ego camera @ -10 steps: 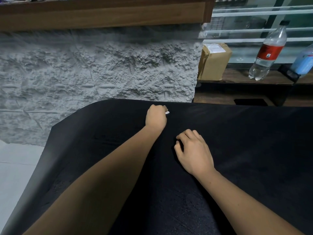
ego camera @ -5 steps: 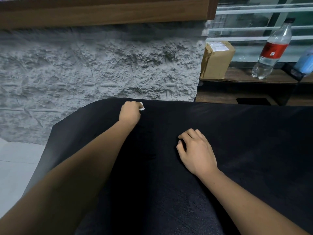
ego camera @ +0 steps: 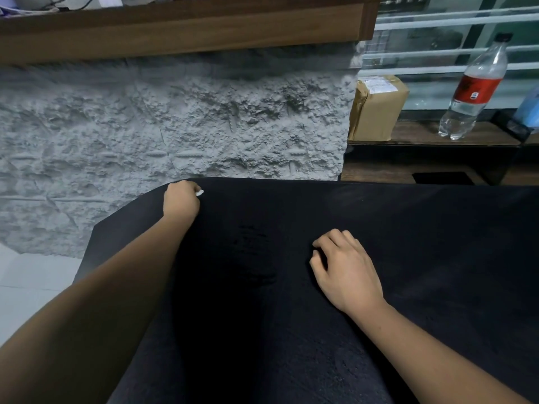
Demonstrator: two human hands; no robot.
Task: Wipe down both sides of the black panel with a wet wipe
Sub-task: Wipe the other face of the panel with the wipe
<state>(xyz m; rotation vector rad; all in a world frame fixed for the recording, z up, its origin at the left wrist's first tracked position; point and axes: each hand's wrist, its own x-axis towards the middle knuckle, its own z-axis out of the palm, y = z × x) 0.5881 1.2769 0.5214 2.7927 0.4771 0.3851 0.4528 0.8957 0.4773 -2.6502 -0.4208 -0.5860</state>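
Note:
A large black panel (ego camera: 423,258) fills the lower half of the view, its far edge running below the stone wall. My left hand (ego camera: 180,201) is stretched out to the panel's far left edge, fingers closed on a white wet wipe (ego camera: 199,193); only a small corner of the wipe shows beside the knuckles. My right hand (ego camera: 347,272) rests on the panel near its middle, fingers curled down against the surface, holding nothing that I can see.
A rough grey stone wall (ego camera: 175,126) stands right behind the panel under a wooden ledge (ego camera: 180,30). On a wooden shelf (ego camera: 423,135) at the right are a brown parcel (ego camera: 377,107), a clear bottle (ego camera: 475,88) with a red label, and a blue object (ego camera: 529,109).
My left hand has slid leftward along the panel's far edge with the wipe. My right hand has stayed in place on the panel.

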